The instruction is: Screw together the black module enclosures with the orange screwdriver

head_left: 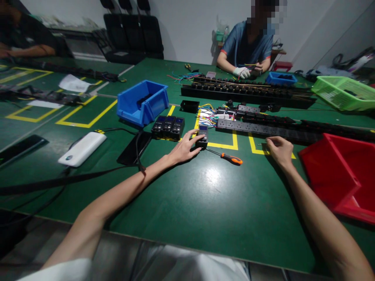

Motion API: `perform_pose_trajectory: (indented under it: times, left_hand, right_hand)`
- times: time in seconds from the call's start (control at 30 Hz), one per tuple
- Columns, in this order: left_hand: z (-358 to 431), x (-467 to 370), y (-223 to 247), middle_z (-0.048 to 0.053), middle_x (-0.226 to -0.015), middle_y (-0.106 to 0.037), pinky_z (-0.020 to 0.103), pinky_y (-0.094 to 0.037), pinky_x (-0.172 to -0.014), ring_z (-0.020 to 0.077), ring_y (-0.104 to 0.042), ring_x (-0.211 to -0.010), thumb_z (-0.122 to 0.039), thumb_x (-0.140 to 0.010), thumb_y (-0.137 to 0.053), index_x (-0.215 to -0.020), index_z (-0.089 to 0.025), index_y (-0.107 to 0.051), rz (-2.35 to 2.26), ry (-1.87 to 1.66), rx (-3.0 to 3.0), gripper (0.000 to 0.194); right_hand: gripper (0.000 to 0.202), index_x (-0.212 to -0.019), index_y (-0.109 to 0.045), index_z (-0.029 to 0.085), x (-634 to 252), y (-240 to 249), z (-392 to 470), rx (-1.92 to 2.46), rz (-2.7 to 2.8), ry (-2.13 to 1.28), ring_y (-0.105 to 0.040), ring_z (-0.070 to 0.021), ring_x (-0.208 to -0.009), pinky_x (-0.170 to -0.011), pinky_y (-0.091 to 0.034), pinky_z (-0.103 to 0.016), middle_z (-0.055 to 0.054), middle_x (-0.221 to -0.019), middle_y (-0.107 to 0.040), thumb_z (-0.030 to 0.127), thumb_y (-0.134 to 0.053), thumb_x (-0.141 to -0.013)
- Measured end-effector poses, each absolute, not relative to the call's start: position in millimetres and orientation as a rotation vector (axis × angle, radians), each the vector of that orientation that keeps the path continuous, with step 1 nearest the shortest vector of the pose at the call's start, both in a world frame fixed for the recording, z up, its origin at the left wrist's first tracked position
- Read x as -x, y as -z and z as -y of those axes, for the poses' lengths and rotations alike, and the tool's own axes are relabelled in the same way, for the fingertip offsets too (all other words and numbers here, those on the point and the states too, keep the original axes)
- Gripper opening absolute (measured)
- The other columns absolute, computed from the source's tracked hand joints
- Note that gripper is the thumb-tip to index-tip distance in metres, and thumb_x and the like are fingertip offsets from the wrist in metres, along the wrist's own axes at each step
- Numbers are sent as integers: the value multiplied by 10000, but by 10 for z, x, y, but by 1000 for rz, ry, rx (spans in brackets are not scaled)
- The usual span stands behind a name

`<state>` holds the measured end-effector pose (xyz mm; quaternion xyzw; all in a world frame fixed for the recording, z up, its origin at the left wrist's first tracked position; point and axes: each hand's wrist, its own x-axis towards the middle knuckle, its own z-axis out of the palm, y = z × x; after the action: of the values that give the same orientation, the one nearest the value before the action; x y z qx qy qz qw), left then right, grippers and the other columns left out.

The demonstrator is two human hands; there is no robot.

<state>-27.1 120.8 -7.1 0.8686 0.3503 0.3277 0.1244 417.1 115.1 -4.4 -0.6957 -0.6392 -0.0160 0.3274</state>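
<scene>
My left hand has its fingers around a small black module with a display, which stands on the green table. Just right of the module lies a screwdriver with an orange and black handle, its shaft pointing toward the module. Farther right, my right hand rests by a yellow tape line, thumb and fingers pinched together. Whatever is between those fingertips is too small to make out. Several similar black modules stand together left of my left hand. Behind the held module, colored wires run into a long black socket strip.
A blue bin stands behind the modules, and a red bin is beside my right forearm. A phone, a white power bank and cables lie left. Across the table, a person in a blue shirt handles wires.
</scene>
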Motion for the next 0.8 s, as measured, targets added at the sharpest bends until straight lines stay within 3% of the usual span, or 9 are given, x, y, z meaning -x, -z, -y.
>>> perform_pose_trajectory:
  times: [0.27,0.43,0.63,0.8]
  left_hand:
    - [-1285,131,-30,139,-1536,-392,599,-396,-1144,361,-330,-1446,-343,-925,-608,-1416,-280,-506,-1014,-828,-2737,505]
    - [-1293,183,-94,133,-1527,-417,562,-492,-1022,359,-413,-1368,-373,-930,-593,-1405,-303,-515,-1118,-740,-2786,487]
    - [-1343,306,-122,153,-1461,-481,478,-517,-946,341,-464,-1310,-369,-943,-556,-1415,-291,-507,-1245,-616,-2984,481]
    - [-1384,333,-176,183,-1379,-535,529,-472,-962,358,-499,-1255,-371,-944,-539,-1388,-264,-543,-1309,-589,-3020,457]
  right_hand:
    - [273,-945,-742,171,-4158,25,-1131,1798,1618,-4,-729,-249,-808,-754,-557,-333,-121,-905,-776,352,-555,-863]
    - [259,-930,-744,177,-4144,17,-1101,1775,1633,1,-728,-243,-800,-760,-557,-334,-112,-903,-777,350,-563,-863]
    - [257,-928,-746,173,-4170,67,-1119,1739,1649,10,-724,-236,-765,-723,-555,-329,-107,-883,-774,354,-575,-863]
    - [246,-916,-748,184,-4203,116,-1144,1710,1652,28,-721,-241,-758,-716,-559,-346,-97,-884,-773,364,-590,-859]
